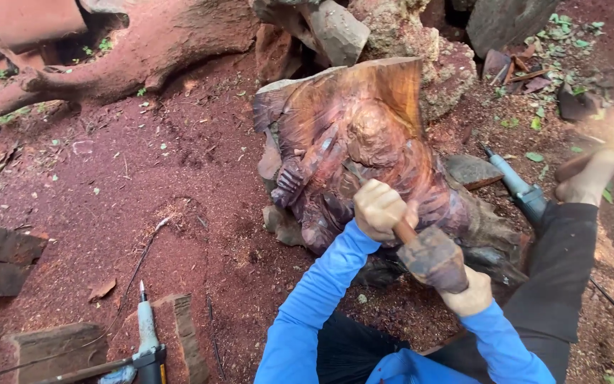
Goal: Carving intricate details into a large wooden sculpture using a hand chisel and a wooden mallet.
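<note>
A chisel handle (404, 231) is gripped in the closed left hand (378, 208) against the propped wooden carving (364, 153), while a mallet (434, 259) is clenched just below it in the right hand (472, 296) for striking.

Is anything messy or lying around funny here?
Yes. Reddish wood dust covers the ground around the carving. One power tool lies on a wood block at lower left, another on the ground beside the carving, cords trailing. A bare foot rests close to it.
</note>
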